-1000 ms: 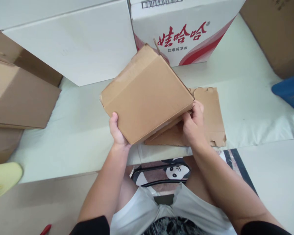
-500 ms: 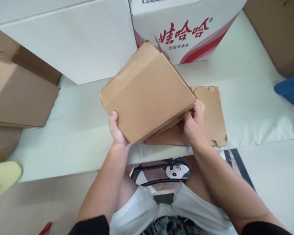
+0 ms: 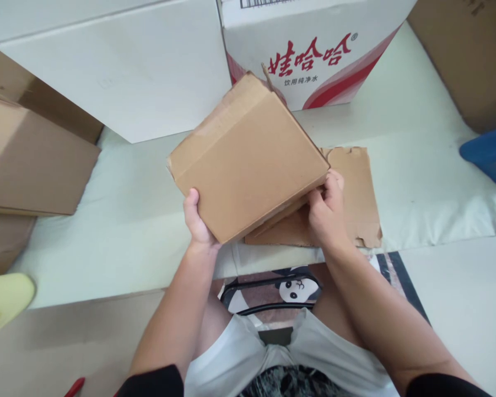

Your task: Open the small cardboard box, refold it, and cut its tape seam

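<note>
A small brown cardboard box (image 3: 250, 160) is tilted in the air between my hands, with a flap edge standing up at its far corner. My left hand (image 3: 198, 220) grips its near left corner, thumb on the upper face and the other fingers hidden beneath. At the right corner, my right hand (image 3: 328, 207) pinches the box's lower edge, where a flap hangs a little apart. Under the box and the right hand, a flat cardboard piece (image 3: 353, 193) with ragged edges lies on the pale cloth (image 3: 136, 231).
Behind stand a white carton (image 3: 124, 71) and a red-and-white water carton (image 3: 310, 60). Brown boxes (image 3: 37, 154) are stacked at left, another brown box (image 3: 467, 60) at right. A blue container (image 3: 490, 154) and a yellow object (image 3: 8, 298) sit at the sides.
Almost nothing differs. The view has shifted very slightly, while both hands keep the same hold on the cardboard box.
</note>
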A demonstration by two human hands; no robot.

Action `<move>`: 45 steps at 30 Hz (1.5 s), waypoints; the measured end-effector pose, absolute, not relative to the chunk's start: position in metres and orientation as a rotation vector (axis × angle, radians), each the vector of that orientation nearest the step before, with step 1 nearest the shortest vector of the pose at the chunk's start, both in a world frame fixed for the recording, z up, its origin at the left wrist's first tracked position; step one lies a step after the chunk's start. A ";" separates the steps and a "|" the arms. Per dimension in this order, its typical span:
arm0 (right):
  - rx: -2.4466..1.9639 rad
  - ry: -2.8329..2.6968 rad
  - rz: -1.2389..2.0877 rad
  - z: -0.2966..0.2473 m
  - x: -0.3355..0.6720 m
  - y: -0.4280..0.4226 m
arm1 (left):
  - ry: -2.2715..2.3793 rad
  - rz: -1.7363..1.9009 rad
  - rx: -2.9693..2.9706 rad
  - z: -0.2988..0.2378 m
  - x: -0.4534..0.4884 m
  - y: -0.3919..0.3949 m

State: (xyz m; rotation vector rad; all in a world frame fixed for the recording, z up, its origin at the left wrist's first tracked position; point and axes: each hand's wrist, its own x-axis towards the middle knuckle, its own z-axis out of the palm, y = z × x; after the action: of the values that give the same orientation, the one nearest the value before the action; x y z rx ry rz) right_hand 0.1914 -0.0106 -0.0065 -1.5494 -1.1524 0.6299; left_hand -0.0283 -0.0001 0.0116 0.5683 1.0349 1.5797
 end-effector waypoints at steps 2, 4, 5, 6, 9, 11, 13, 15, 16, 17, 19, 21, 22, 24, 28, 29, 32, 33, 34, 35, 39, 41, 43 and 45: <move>-1.549 -1.152 0.620 -0.008 0.192 -0.010 | 1.048 1.571 0.564 0.010 -0.029 0.000; -1.548 -1.169 0.610 -0.010 0.193 -0.009 | 1.048 1.559 0.565 0.010 -0.030 0.000; -1.544 -1.192 0.602 -0.010 0.193 -0.009 | 1.045 1.557 0.567 0.009 -0.030 0.000; -1.538 -1.223 0.593 -0.011 0.193 -0.009 | 1.041 1.557 0.569 0.009 -0.030 0.001; -1.525 -1.308 0.550 -0.013 0.191 -0.010 | 1.038 1.565 0.560 0.008 -0.030 0.000; -1.526 -1.337 0.537 -0.016 0.188 -0.012 | 1.040 1.576 0.551 0.008 -0.029 0.000; -1.523 -1.362 0.517 -0.019 0.186 -0.014 | 1.040 1.596 0.553 0.007 -0.028 0.000; -1.513 -1.392 0.488 -0.022 0.185 -0.015 | 1.027 1.622 0.566 0.007 -0.027 0.000; -1.505 -1.402 0.468 -0.024 0.185 -0.016 | 1.019 1.631 0.576 0.007 -0.027 0.000; -1.497 -1.405 0.451 -0.025 0.186 -0.016 | 1.010 1.636 0.589 0.007 -0.027 0.000; -1.483 -1.382 0.436 -0.027 0.188 -0.015 | 1.001 1.639 0.619 0.007 -0.028 0.000; -1.475 -1.346 0.426 -0.028 0.191 -0.014 | 0.999 1.647 0.642 0.007 -0.028 0.000; -1.472 -1.335 0.422 -0.028 0.192 -0.013 | 0.996 1.652 0.649 0.007 -0.028 -0.001; -1.463 -1.334 0.393 -0.029 0.194 -0.012 | 0.984 1.662 0.645 0.007 -0.028 -0.001; -1.442 -1.423 0.268 -0.030 0.191 -0.013 | 0.958 1.657 0.568 0.008 -0.029 0.000; -1.430 -1.465 0.230 -0.030 0.188 -0.014 | 0.956 1.653 0.542 0.008 -0.029 0.001; -1.364 -1.604 0.146 -0.030 0.177 -0.016 | 0.949 1.645 0.488 0.009 -0.028 0.002; -1.344 -1.634 0.133 -0.030 0.173 -0.017 | 0.946 1.647 0.482 0.009 -0.028 0.002; -1.338 -1.646 0.126 -0.030 0.170 -0.018 | 0.943 1.648 0.483 0.010 -0.027 0.001; -1.341 -1.647 0.116 -0.030 0.167 -0.018 | 0.941 1.651 0.489 0.010 -0.025 0.001; -1.381 -1.612 0.120 -0.031 0.166 -0.018 | 0.953 1.660 0.532 0.009 -0.019 -0.003; -1.436 -1.581 0.206 -0.031 0.169 -0.018 | 0.968 1.656 0.549 0.008 -0.016 -0.005; -1.520 -1.524 0.310 -0.029 0.171 -0.018 | 0.990 1.632 0.561 0.007 -0.015 -0.007; -1.568 -1.470 0.339 -0.024 0.173 -0.018 | 1.016 1.609 0.568 0.007 -0.014 -0.008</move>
State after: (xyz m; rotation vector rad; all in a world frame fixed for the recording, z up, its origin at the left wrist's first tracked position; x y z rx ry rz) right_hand 0.1730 -0.0178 -0.0242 -1.5677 -1.4696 0.3388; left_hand -0.0141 -0.0084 0.0067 0.5681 1.0161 1.6093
